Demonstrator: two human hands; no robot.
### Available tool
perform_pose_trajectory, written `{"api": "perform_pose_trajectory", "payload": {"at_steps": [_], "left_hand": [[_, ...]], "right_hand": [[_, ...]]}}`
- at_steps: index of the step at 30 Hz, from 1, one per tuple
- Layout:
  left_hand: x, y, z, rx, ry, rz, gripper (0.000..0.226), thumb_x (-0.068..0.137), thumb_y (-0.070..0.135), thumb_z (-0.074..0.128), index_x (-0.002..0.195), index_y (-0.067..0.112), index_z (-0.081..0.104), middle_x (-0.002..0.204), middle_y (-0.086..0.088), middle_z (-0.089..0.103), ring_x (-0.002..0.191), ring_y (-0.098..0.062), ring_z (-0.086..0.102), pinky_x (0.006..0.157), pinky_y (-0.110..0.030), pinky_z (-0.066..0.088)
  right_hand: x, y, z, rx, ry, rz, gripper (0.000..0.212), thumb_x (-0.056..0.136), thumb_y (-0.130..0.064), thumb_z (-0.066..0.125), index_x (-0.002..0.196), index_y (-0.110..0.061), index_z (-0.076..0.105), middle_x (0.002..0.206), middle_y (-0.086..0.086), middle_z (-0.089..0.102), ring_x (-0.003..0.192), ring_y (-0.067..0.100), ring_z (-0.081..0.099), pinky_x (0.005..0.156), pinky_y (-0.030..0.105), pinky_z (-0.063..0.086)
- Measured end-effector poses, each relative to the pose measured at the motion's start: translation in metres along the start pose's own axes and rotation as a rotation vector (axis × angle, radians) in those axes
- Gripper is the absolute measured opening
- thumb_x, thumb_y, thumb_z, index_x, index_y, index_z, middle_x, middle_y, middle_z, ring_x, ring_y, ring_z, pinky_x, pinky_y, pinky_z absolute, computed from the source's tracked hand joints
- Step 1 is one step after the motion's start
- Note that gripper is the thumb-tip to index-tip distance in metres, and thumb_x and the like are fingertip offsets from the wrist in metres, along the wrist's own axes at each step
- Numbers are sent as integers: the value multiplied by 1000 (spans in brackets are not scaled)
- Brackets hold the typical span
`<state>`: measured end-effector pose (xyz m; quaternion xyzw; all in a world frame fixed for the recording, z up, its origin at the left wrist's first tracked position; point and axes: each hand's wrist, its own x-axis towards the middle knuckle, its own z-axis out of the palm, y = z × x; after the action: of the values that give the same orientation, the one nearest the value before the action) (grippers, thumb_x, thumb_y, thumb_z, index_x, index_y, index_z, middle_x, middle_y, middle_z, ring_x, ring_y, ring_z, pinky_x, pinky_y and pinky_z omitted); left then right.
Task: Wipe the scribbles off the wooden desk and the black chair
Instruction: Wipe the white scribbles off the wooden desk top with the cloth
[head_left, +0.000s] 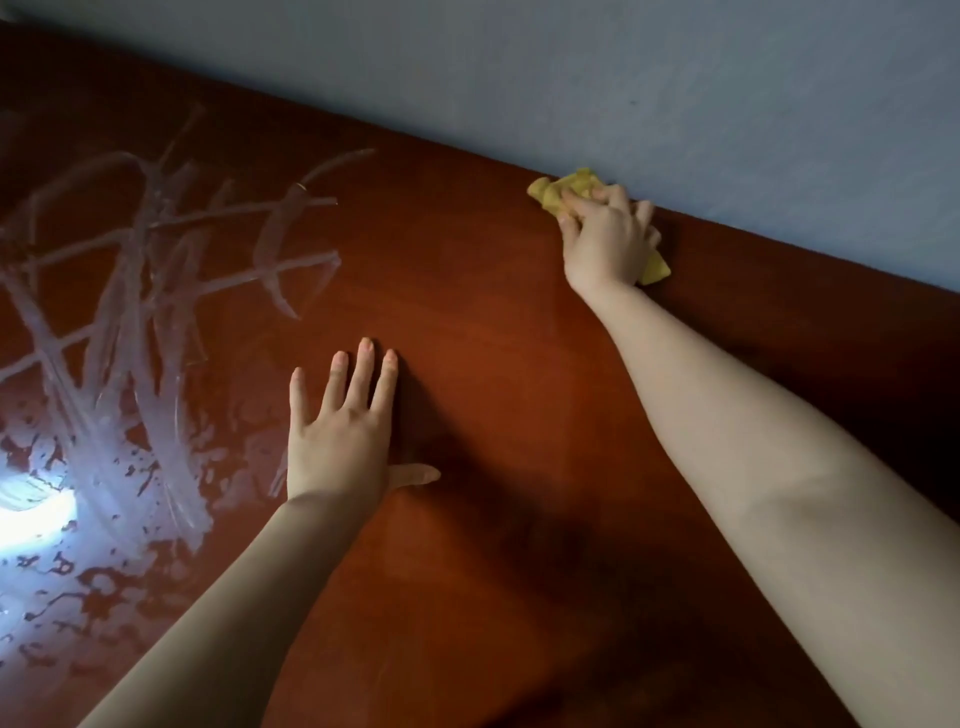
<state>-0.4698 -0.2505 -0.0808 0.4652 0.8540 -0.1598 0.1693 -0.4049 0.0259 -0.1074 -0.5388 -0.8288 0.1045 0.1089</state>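
Broadly, wooden desk fills view, reddish-brown, glossy, backed by grey-blue wall. Scribbles: pale whitish streaks, crossing lines above, smeared blotches nearer the glare, lying well left of both hands. Left hand flat on wood, fingers spread wide, holding nothing; nearer the marks, just right of them. Right hand at far edge by wall, fingers curled round crumpled yellow cloth. Judgement: cloth must sweep leftward. Chair not visible.

Right hand clutches yellow cloth — left hand flat on desk.
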Motion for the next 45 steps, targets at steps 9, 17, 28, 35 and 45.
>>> {"api": "perform_pose_trajectory", "payload": {"at_steps": [9,17,28,35,45], "left_hand": [[8,17,-37,64,-150,4,115,72,81,40,149,6,-2,157,-19,0,144,-36,8,113,-58,0],[-10,71,-40,15,-104,217,109,79,69,49,149,15,-14,156,-13,-20,145,-33,-10,112,-58,-2],[-13,110,-18,97,-19,277,122,69,80,47,145,20,-27,154,-12,-28,140,-38,-24,110,-60,-9],[-6,111,-11,123,0,274,121,69,84,40,141,18,-32,155,-9,-26,141,-35,-23,110,-59,-9],[-17,107,-9,66,32,267,112,75,78,40,133,18,-36,154,-8,-28,142,-33,-23,111,-58,-9]], "right_hand": [[-97,38,-9,92,-77,-440,31,87,-26,65,117,-33,66,119,0,62,101,34,48,86,48,41],[-209,111,-38,138,-224,-737,31,92,-35,47,116,-35,67,119,-1,63,113,29,47,91,48,43],[-138,215,-71,34,-158,-761,32,87,-31,54,116,-29,67,121,2,65,103,27,54,90,44,47],[-58,223,-79,-25,-46,-276,34,89,-24,63,123,-27,62,122,9,61,101,37,49,84,42,38],[-22,147,-56,-33,-19,455,36,99,-23,43,130,-38,52,139,5,38,127,32,29,99,50,30]]}}
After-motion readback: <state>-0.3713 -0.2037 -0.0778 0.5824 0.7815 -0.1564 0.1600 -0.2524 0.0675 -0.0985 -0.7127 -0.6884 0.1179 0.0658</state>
